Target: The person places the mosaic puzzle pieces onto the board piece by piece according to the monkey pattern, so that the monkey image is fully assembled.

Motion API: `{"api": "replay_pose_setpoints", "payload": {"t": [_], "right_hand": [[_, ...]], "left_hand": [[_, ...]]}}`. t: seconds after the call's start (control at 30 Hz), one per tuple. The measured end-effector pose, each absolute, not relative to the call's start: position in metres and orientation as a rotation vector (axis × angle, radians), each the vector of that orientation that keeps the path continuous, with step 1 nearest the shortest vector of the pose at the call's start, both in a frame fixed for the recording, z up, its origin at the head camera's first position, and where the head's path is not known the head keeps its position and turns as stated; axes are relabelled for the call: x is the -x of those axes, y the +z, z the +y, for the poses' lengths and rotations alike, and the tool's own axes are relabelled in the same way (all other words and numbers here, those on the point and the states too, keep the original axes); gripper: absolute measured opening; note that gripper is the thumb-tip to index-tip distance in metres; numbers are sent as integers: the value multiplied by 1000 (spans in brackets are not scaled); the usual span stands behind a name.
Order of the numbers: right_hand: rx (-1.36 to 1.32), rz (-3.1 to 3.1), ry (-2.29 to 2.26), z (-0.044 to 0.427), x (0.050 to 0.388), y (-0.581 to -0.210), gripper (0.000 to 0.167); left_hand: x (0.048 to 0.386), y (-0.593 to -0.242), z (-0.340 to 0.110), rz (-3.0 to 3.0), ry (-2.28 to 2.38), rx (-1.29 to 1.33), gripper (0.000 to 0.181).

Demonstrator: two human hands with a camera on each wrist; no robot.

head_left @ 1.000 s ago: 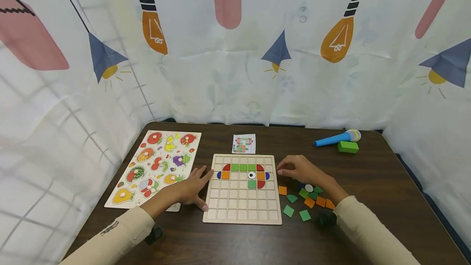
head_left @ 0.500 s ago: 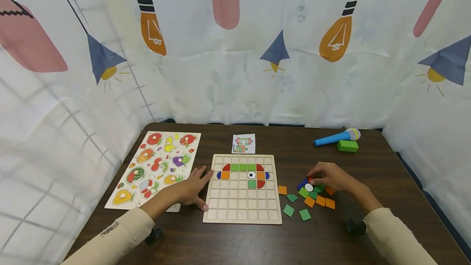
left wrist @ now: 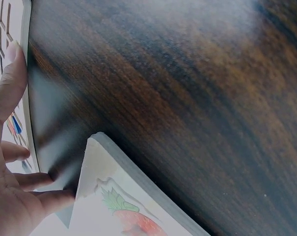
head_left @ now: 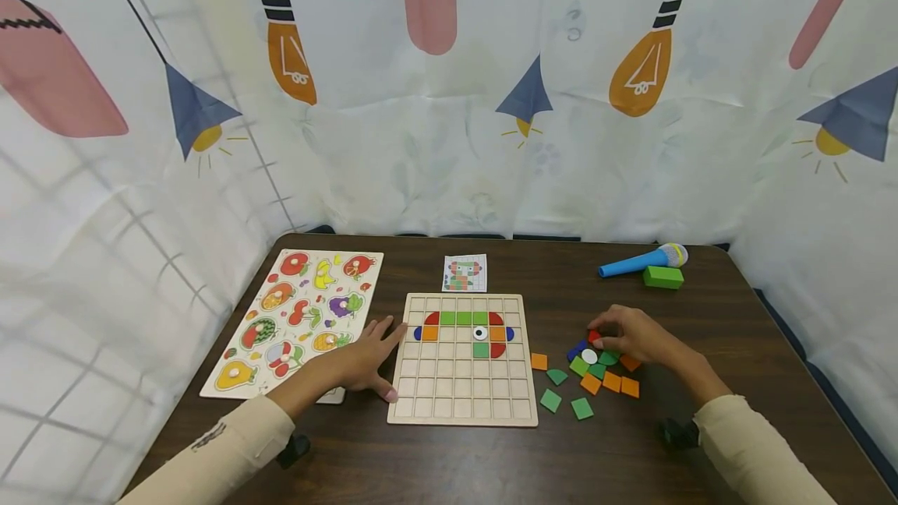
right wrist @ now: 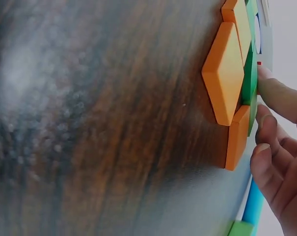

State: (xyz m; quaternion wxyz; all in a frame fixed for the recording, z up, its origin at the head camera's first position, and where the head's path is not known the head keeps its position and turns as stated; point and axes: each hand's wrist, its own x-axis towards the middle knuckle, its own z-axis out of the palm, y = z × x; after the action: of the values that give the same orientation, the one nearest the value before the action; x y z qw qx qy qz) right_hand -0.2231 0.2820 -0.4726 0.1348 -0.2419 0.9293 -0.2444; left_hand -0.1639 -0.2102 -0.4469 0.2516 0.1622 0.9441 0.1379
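Note:
My left hand (head_left: 369, 361) lies with fingers spread at the left edge of the wooden grid board (head_left: 449, 392). Its thumb (left wrist: 13, 73) rests on the board's rim in the left wrist view. Set in the board's upper cells are red, green, orange and blue tiles and a round eye tile (head_left: 480, 333). Right of the board, my right hand (head_left: 627, 333) pinches a red tile (head_left: 594, 336) at the far side of a loose pile. A white disc (head_left: 589, 357) and a blue tile (head_left: 577, 350) lie just below its fingertips. The red tile is mostly hidden in the right wrist view.
Several orange tiles (head_left: 611, 383) and green tiles (head_left: 550, 400) lie loose near the board. A picture card (head_left: 464, 273) sits behind it. On the left is a fruit puzzle board (head_left: 291, 318). A toy microphone (head_left: 638, 264) and a green block (head_left: 662, 278) are at the back right.
My right hand has moved right, from beside the board to the loose tiles. The red tile at its fingertips has shifted slightly away from me. My left hand has stayed in place.

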Motion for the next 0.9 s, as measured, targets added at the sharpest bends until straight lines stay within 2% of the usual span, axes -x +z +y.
{"api": "replay_pose_setpoints", "payload": {"t": [0.27, 0.37, 0.53, 0.73, 0.9], "right_hand": [[720, 2651, -780, 278, 225, -471, 15], [736, 2641, -794, 275, 224, -465, 15], [807, 2656, -771, 266, 224, -458, 25], [876, 2610, -819, 249, 224, -454, 13], [864, 2574, -816, 232, 224, -451, 18]], "left_hand": [[163, -447, -210, 2570, 386, -426, 114], [163, -448, -211, 2569, 389, -428, 114], [163, -448, -211, 2569, 387, -429, 114], [163, -448, -211, 2564, 383, -426, 113], [163, -448, -211, 2564, 385, -429, 112]]}}
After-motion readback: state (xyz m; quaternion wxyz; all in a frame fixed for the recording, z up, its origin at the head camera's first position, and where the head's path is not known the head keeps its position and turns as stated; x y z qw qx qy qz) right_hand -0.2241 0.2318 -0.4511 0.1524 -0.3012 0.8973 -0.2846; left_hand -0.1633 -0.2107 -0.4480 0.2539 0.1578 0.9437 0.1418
